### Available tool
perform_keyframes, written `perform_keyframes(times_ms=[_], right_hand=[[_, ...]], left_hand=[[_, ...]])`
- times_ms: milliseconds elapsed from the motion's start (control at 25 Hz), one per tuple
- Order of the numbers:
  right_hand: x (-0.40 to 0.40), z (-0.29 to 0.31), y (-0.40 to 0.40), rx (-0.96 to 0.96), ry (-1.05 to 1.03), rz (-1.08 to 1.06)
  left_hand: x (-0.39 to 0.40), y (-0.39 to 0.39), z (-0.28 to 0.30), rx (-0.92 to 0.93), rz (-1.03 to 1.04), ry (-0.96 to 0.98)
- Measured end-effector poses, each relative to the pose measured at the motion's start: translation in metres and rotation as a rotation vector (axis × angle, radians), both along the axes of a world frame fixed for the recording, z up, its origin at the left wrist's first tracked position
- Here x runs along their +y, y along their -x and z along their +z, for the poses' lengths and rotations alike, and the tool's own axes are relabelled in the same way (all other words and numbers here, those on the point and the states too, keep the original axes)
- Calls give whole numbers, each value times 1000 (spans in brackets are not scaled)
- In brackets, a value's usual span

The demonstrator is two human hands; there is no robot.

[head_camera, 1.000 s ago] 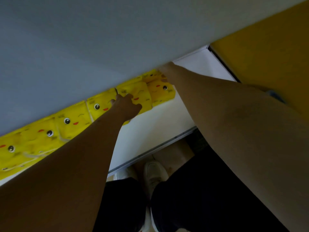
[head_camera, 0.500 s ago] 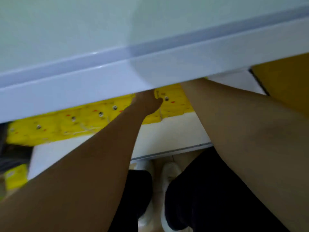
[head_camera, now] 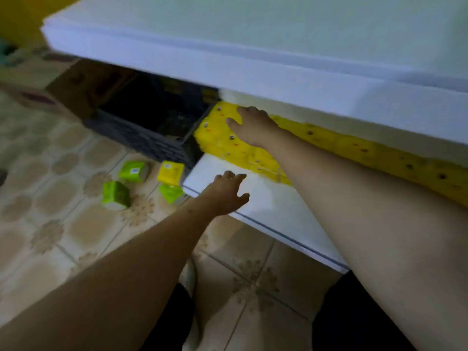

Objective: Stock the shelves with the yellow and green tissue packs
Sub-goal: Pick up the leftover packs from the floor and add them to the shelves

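A row of yellow tissue packs (head_camera: pixel 217 138) with cartoon faces lines the back of the low white shelf (head_camera: pixel 266 206), reaching to its left end. My right hand (head_camera: pixel 253 126) lies flat on the leftmost packs with straight fingers. My left hand (head_camera: pixel 226 192) hovers over the shelf's front left corner, fingers spread, holding nothing. On the tiled floor to the left lie three green tissue packs: one (head_camera: pixel 134 171), a second (head_camera: pixel 116 196) and a third (head_camera: pixel 171 193). A loose yellow pack (head_camera: pixel 171 172) lies among them.
A white upper shelf (head_camera: pixel 253 64) overhangs the lower one closely. A dark plastic crate (head_camera: pixel 152 122) stands on the floor at the shelf's left end, with a cardboard box (head_camera: pixel 76 89) behind it. My legs and a white shoe (head_camera: pixel 188 277) are below.
The view swung left and pulled back, revealing floor and crate. My left hand came off the yellow packs to the shelf's front corner. My right hand moved to the row's left end.
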State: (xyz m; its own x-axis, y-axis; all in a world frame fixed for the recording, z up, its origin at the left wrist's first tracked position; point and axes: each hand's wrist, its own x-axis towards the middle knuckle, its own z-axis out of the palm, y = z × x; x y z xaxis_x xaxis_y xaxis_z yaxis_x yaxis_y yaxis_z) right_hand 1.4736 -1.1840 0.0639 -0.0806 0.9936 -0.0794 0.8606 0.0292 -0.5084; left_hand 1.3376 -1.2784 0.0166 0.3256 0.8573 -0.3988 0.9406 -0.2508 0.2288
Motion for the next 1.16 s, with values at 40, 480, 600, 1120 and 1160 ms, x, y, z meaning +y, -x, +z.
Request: perform_keyframes(times_ms=[40, 480, 600, 1120, 1160], right_hand=[[9, -2, 39, -17, -12, 75], [79, -194, 275, -67, 349, 154], [104, -230, 290, 29, 477, -55], [161, -317, 305, 635, 626, -632], [168, -330, 303, 667, 634, -670]], left_hand=[[14, 32, 3, -10, 20, -21], [107, 300, -130, 149, 266, 114], [133, 321, -173, -21, 441, 142], [213, 307, -244, -791, 1037, 381], [211, 305, -239, -765, 1021, 366]])
